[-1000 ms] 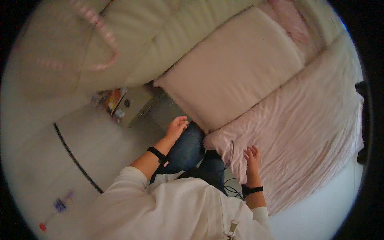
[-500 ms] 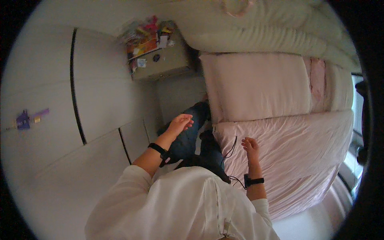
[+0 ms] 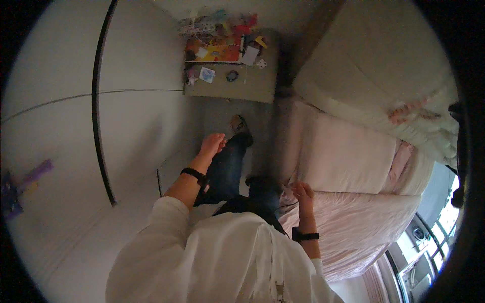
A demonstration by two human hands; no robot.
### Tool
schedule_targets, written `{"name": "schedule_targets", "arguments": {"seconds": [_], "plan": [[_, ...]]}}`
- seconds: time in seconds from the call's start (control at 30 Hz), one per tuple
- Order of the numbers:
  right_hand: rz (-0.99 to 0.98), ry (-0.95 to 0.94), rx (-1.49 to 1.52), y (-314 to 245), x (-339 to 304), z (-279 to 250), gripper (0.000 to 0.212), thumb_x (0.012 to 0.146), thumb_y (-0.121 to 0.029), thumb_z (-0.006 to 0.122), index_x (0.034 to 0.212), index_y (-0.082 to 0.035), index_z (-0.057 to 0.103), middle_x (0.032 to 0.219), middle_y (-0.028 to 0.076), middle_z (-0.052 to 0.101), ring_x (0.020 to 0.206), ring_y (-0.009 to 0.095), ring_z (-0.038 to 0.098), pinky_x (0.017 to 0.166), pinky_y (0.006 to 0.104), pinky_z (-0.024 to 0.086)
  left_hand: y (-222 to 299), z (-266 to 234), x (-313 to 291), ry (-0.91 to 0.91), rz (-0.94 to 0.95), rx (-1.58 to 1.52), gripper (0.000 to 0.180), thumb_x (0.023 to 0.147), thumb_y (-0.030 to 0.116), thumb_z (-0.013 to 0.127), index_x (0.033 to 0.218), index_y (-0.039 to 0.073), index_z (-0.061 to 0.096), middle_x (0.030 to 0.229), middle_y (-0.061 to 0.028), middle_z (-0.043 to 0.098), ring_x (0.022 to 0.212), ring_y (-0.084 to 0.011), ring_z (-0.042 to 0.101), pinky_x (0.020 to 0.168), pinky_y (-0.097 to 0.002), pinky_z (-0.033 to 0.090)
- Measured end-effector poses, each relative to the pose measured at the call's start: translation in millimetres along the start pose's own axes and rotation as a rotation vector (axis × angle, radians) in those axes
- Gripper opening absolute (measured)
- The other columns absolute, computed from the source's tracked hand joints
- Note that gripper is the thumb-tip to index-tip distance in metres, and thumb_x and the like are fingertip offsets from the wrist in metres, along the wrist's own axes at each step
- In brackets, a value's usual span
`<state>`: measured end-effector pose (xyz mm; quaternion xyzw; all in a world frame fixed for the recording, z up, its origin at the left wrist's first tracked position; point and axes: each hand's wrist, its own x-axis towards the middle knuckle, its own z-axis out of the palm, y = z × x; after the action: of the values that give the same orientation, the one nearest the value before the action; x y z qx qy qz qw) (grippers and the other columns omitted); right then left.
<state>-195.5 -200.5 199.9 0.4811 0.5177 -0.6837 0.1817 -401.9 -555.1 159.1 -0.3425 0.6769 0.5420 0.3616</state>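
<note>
My left hand (image 3: 213,145) hangs in the air over my left leg, fingers loosely curled but not clenched, with nothing visible in it. Nearest to it are my dark trousers (image 3: 225,164) and the pale cabinet doors. My right hand (image 3: 302,193) is held low beside the near corner of the bed (image 3: 343,212), its fingers slightly bent and apart. No object shows in it; whether it touches the pink sheet I cannot tell. Each wrist wears a black band. A thin dark cord runs near my right hand.
Ahead stands a bedside cabinet (image 3: 230,93) with a white card, a round dark item and colourful clutter on top. Pale tall doors (image 3: 141,131) line the left, a purple item (image 3: 30,182) on them. Pink pillows (image 3: 353,151) and a pale green quilt (image 3: 374,60) lie right.
My body has turned and stepped forward, so the bedside cabinet appears further right. The bed has swung down and right. My left foot now shows, and both hands have shifted slightly left.
</note>
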Motion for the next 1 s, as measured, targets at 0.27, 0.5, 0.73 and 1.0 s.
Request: {"name": "schedule_targets", "arguments": {"seconds": [0.27, 0.5, 0.73, 1.0], "plan": [[-0.056, -0.15, -0.08, -24.0, 45.0, 98.5, 0.015, 0.093, -0.014, 0.062, 0.1, -0.002, 0.064, 0.095, 0.007, 0.066, 0.088, 0.016, 0.062, 0.077, 0.0278, 0.049, 15.7, -73.7, 117.1, 0.205, 0.043, -0.028, 0.026, 0.087, 0.024, 0.064, 0.109, 0.01, 0.066, 0.086, -0.0008, 0.064, 0.074, -0.0105, 0.058, 0.06, -0.0263, 0.046], [-0.085, -0.163, -0.379, -16.6, 72.5, 126.8, 0.016, 0.094, -0.016, 0.06, 0.102, -0.002, 0.063, 0.1, 0.011, 0.067, 0.091, 0.019, 0.064, 0.084, 0.0305, 0.05, -31.8, -133.7, 221.9, 0.18, 0.106, -0.123, 0.036, 0.085, 0.028, 0.067, 0.113, 0.004, 0.062, 0.097, -0.0043, 0.063, 0.086, -0.0153, 0.057, 0.074, -0.0312, 0.048], [0.025, -0.129, -0.331, 21.1, 80.8, 125.6, 0.017, 0.093, -0.014, 0.061, 0.105, -0.003, 0.062, 0.102, 0.01, 0.067, 0.093, 0.018, 0.064, 0.084, 0.0318, 0.05, -9.1, -129.8, 306.5, 0.613, 0.538, 0.692, 0.06, 0.077, 0.024, 0.075, 0.125, -0.002, 0.049, 0.121, -0.0176, 0.058, 0.116, -0.0336, 0.052, 0.1, -0.0389, 0.042], [0.06, -0.136, 0.039, 46.9, 91.4, 192.5, 0.011, 0.093, -0.011, 0.061, 0.102, -0.005, 0.061, 0.101, 0.007, 0.066, 0.092, 0.016, 0.062, 0.081, 0.0312, 0.05, 75.5, -103.8, 328.3, 0.511, 0.601, 0.295, 0.066, 0.07, 0.008, 0.077, 0.127, -0.004, 0.045, 0.125, -0.0247, 0.055, 0.118, -0.0388, 0.052, 0.101, -0.044, 0.041]]}}
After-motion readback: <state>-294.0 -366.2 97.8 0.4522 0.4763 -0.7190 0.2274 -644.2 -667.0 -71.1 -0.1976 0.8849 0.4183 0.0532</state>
